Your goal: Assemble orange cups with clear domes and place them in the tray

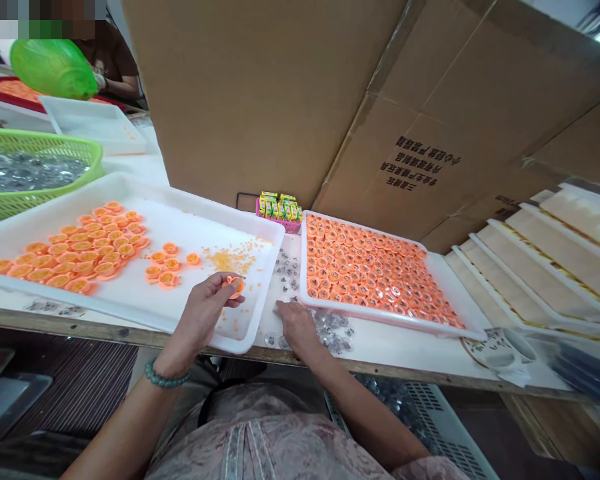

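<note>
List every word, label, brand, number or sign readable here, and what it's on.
"专业生产糖果玩具", upside down on the cardboard, as best it reads.
"小心轻放", starting another line there; the rest is unclear.
Two more lines beside them: not safely legible.
Dark print farther right on the cardboard: too blurred.
Yellow packets: too small.
Marks on the orange cups: too small.

One camera is riding on the person's head, facing forward and down over the bench (405,352) from close by. It is catching the left hand (207,303) towards eight o'clock and the right hand (297,327) at six, above the wearer's shirt (300,453). Cardboard (260,87) is blocking twelve; the wide view is reaching stacked trays (525,267) at three.
</note>
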`<state>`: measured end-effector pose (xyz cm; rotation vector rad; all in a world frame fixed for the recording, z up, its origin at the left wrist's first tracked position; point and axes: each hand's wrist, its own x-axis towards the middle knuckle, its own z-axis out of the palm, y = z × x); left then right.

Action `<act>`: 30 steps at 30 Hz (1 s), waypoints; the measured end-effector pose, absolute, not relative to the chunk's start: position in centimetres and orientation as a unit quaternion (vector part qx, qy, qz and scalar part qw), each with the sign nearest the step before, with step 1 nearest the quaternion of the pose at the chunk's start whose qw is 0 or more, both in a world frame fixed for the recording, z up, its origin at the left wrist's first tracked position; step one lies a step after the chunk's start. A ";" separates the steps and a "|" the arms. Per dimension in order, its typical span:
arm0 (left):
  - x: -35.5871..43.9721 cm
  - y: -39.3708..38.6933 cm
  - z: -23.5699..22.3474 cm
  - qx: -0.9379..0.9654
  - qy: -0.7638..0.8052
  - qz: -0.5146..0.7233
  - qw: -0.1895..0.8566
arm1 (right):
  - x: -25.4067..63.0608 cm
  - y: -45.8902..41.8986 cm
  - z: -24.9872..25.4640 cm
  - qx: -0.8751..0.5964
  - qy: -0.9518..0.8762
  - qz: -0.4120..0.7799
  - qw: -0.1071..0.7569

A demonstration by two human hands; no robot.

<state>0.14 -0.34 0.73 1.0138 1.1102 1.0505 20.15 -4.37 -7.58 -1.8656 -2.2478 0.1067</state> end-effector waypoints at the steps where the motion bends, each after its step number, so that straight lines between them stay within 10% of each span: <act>1: 0.1 -0.3 0.7 0.439 0.480 0.455 0.608 | 20.3 -4.3 -7.8 -0.641 -0.757 0.049 0.121; 15: 0.0 -0.4 0.5 0.444 0.476 0.445 0.615 | 20.1 -4.6 -5.2 -0.571 -0.478 0.432 0.510; 30: 0.0 -0.6 0.6 0.468 0.424 0.428 0.646 | 17.6 -3.0 -0.2 -0.336 -0.351 0.630 0.605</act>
